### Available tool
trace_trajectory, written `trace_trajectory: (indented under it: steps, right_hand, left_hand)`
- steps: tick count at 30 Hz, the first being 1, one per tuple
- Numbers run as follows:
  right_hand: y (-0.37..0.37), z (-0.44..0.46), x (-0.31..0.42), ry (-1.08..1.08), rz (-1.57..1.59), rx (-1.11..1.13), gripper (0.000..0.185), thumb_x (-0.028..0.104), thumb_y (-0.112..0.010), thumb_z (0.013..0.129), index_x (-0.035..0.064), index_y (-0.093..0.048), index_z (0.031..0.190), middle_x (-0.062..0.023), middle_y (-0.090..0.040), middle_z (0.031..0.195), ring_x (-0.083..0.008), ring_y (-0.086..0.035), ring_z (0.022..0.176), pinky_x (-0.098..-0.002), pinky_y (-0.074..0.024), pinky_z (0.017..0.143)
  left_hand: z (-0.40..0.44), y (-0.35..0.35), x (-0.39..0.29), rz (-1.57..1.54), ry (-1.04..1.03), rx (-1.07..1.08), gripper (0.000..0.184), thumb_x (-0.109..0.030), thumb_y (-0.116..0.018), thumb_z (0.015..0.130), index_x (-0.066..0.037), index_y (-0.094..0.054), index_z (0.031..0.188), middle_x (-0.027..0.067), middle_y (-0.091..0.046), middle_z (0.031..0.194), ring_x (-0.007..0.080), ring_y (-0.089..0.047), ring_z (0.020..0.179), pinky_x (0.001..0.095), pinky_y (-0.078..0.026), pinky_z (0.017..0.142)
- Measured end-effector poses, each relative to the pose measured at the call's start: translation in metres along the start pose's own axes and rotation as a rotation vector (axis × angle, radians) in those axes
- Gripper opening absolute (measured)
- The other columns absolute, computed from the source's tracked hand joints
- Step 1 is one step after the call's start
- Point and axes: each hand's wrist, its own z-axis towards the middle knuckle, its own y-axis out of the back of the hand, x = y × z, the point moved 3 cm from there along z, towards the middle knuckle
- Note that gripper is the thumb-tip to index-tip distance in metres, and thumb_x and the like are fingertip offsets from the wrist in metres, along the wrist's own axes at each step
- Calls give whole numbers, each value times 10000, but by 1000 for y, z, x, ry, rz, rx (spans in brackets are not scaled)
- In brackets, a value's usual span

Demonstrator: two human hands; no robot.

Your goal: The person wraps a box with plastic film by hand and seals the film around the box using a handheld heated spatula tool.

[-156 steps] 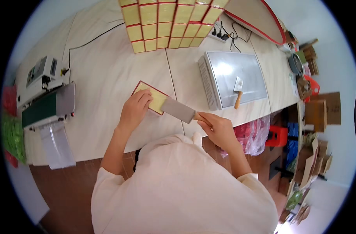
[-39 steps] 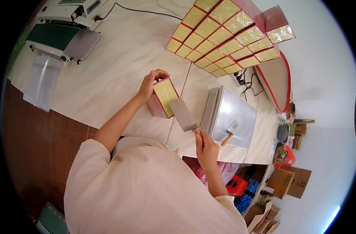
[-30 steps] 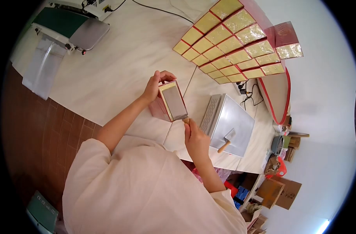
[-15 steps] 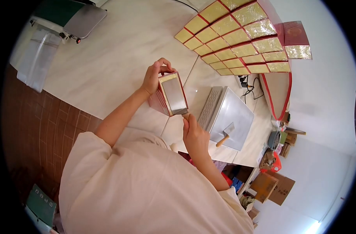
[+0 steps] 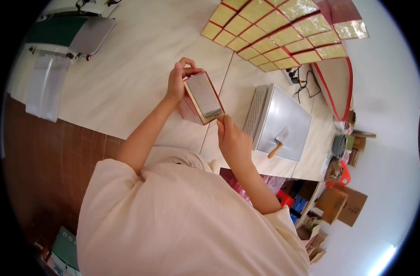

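My left hand point(image 5: 177, 83) is wrapped round the far-left side of a red box point(image 5: 190, 111), which stands tilted above the table with its cream end facing up. My right hand point(image 5: 235, 141) grips the short handle of a metal scraper point(image 5: 203, 95). Its broad grey blade lies flat against the box's end, inside the red edges. To the right of that hand, a small trowel-shaped spatula point(image 5: 278, 143) with a wooden handle rests on a flat-topped silver metal unit point(image 5: 290, 120).
Stacked red boxes with shiny yellow ends point(image 5: 274, 34) rise at the back right. Black cables point(image 5: 304, 85) lie behind the metal unit. A green-and-grey machine point(image 5: 58, 32) sits at the far left. Cardboard boxes point(image 5: 334, 202) stand at the lower right.
The view has shifted, so the stack and metal unit appear higher and farther right. Both hands still hold the box and scraper, and the blade stays against the box's end.
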Motion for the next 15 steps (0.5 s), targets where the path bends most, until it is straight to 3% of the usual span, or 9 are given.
trace_trajectory:
  steps: [11,15]
  right_hand:
    - [-5,-11,-1,-60,-2,-67,150,260,-571,972,115,-551,938,-46,-608,628,-253,-574,476,-365,-405,393]
    - [-3,-2,-8,-56,125,-106,233,286,-571,974,67,-538,900,-74,-572,577,-259,-546,429,-376,-423,411]
  left_hand:
    - [4,4,3,-19,-21,3,611,-657,-205,984,-94,-440,1015,178,-709,948,201,-664,843,296,-515,789]
    - [7,1,2,-4,-19,11,590,-648,-205,989,-102,-426,1037,188,-702,979,210,-666,849,307,-523,779]
